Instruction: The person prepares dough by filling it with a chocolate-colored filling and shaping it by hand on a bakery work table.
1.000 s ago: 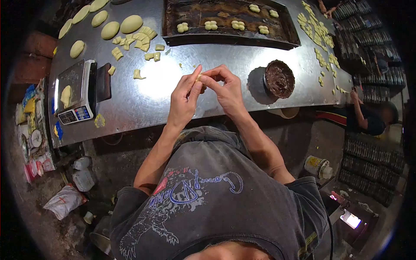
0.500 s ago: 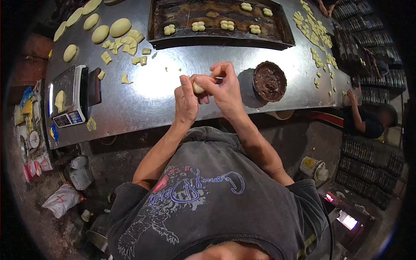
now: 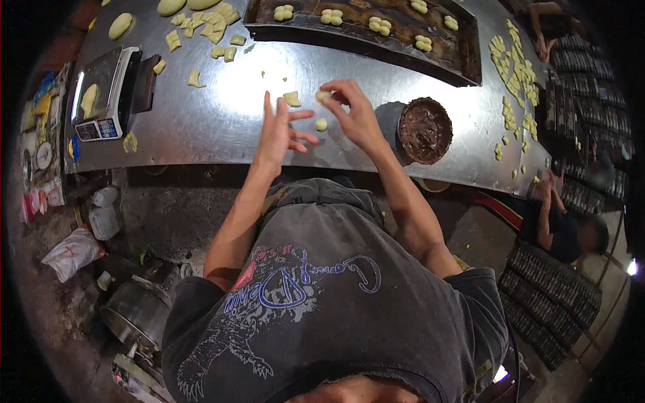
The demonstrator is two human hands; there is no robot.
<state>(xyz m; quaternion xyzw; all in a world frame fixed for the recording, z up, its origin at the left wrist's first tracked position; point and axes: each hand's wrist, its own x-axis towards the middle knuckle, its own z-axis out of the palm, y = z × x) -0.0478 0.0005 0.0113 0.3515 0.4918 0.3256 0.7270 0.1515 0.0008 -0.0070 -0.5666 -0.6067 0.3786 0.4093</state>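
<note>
My left hand [image 3: 273, 138] hovers over the steel table with its fingers spread and nothing in them. Between the thumb and fingers of my right hand [image 3: 355, 115] is a pale piece of dough [image 3: 323, 96]. A small round dough ball [image 3: 321, 124] lies on the metal between my hands. Just beyond my left fingertips sits a flat, squarish dough piece [image 3: 292, 99]. To the right of my right hand stands a round bowl [image 3: 425, 131] with dark brown filling or residue inside.
A dark baking tray [image 3: 363, 41] at the back holds several clusters of dough balls. Cut dough pieces [image 3: 215, 27] lie at the back left, others [image 3: 514, 64] at the far right. A digital scale [image 3: 101, 94] stands left. Another person [image 3: 564, 228] is at the right.
My hands were together around a dough ball and have separated. The ball now rests on the table, and my right hand grips a dough piece. The view has shifted.
</note>
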